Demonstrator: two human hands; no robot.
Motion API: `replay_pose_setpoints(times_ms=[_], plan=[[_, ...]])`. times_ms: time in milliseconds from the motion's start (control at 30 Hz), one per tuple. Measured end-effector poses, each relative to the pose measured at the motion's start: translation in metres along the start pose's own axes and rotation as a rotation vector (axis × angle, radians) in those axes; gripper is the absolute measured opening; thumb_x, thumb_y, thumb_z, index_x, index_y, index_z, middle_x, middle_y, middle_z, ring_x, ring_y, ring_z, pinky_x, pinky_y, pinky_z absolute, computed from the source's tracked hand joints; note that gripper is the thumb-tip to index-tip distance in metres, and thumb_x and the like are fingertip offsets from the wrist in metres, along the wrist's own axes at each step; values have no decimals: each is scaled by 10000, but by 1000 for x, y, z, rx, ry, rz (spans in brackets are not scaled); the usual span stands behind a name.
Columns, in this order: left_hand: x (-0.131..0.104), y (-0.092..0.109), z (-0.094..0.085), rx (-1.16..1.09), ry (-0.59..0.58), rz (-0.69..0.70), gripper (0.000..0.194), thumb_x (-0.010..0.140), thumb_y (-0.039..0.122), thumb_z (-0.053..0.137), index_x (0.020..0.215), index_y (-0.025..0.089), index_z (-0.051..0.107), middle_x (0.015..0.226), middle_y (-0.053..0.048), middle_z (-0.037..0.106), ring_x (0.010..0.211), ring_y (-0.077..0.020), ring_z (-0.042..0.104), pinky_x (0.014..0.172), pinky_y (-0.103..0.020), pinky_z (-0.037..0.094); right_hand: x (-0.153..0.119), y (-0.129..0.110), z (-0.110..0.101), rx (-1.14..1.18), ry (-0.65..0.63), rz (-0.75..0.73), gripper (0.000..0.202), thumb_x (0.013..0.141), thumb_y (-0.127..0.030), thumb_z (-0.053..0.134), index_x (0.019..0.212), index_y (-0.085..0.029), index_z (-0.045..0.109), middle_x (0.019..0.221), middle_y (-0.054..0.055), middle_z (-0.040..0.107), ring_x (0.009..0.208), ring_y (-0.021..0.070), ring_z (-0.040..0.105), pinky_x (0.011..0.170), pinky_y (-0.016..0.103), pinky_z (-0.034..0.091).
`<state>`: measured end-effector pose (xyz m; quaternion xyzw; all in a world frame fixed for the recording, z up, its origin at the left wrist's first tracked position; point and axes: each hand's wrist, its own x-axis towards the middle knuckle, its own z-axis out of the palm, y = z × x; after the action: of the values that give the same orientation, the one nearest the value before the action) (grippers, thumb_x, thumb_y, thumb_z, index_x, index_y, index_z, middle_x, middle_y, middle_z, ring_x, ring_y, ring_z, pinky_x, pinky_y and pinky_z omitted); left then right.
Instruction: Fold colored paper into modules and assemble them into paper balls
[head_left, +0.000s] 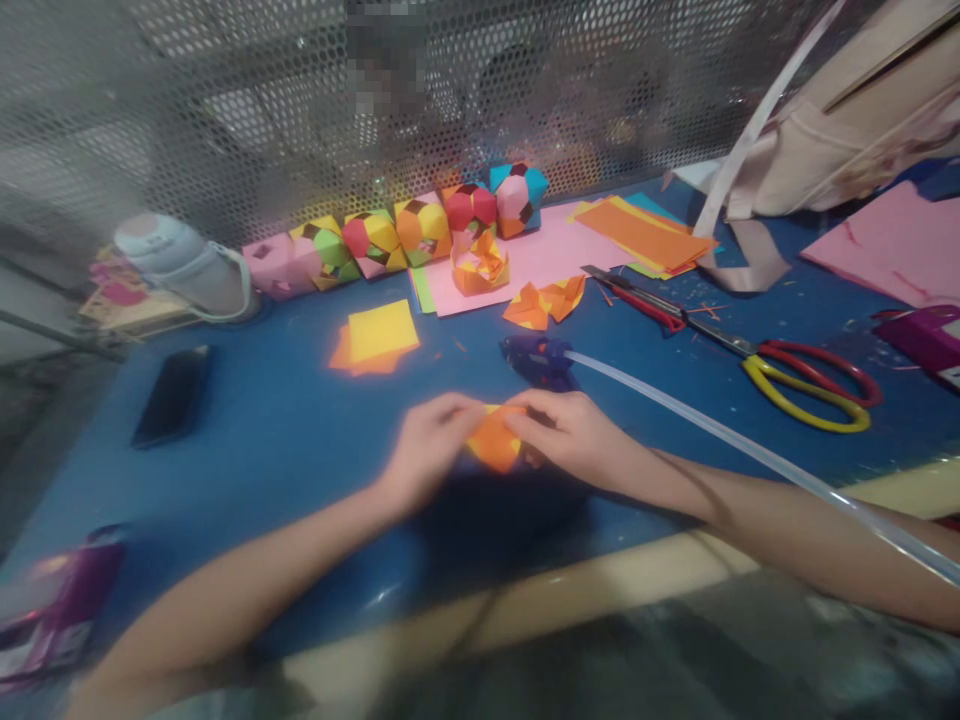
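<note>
Between my two hands is a small folded piece of orange and yellow paper [496,442], held above the near part of the blue table. My left hand [433,440] pinches its left side, and my right hand [566,430] grips the right side with thumb and fingers. Just beyond my right hand lies a dark blue glue gun [538,358] with a clear glue stick [697,425] running out over my right forearm. Yellow and orange paper squares [382,333] lie stacked beyond my left hand. Two folded orange pieces [545,303] rest behind the glue gun.
Several colourful folded-paper balls [424,228] line the mesh panel [450,110]. A half-built orange one [480,265] sits on pink sheets [551,245]. Large scissors [810,385] lie at right, a phone [172,395] and bottle [184,265] at left, a ribbon [746,255] behind.
</note>
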<state>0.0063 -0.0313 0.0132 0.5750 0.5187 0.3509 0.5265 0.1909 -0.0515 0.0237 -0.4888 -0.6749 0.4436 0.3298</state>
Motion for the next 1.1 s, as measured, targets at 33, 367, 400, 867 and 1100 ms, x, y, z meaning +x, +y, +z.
replay_pose_setpoints(times_ms=[33, 367, 400, 867, 1100], plan=[[1, -2, -1, -19, -1, -5, 202, 757, 344, 641, 745, 150, 698, 758, -25, 687, 678, -134, 577, 641, -237, 453, 0, 0, -1, 9, -17, 19, 182, 897, -279, 482, 818, -180, 612, 521, -39, 595, 494, 118, 594, 499, 214, 420], [3, -2, 0, -75, -25, -47, 275, 775, 398, 598, 796, 141, 693, 791, -46, 685, 713, -154, 602, 662, -256, 479, 2, -5, -4, 35, -61, 71, 324, 938, -252, 381, 650, -194, 517, 504, -26, 597, 477, 111, 587, 516, 210, 439], [2, -2, 1, -58, -40, -45, 268, 769, 397, 612, 811, 145, 693, 802, -45, 687, 725, -156, 603, 676, -259, 480, 2, -3, -3, 20, -52, 58, 314, 930, -239, 387, 642, -197, 506, 494, -32, 589, 469, 109, 579, 512, 209, 430], [-6, -2, 5, 206, -128, 149, 205, 813, 326, 602, 746, 147, 676, 760, -47, 663, 719, -147, 580, 663, -238, 454, -1, 17, 7, -373, 111, -476, 301, 948, -191, 404, 678, -187, 536, 611, 2, 597, 536, 117, 549, 541, 237, 381], [-7, -7, 6, 130, -46, 143, 161, 806, 296, 599, 812, 147, 660, 803, -41, 676, 739, -136, 596, 674, -219, 463, -2, 24, 7, -565, 118, -593, 350, 995, -239, 359, 720, -173, 566, 610, 6, 586, 520, 113, 546, 504, 237, 358]])
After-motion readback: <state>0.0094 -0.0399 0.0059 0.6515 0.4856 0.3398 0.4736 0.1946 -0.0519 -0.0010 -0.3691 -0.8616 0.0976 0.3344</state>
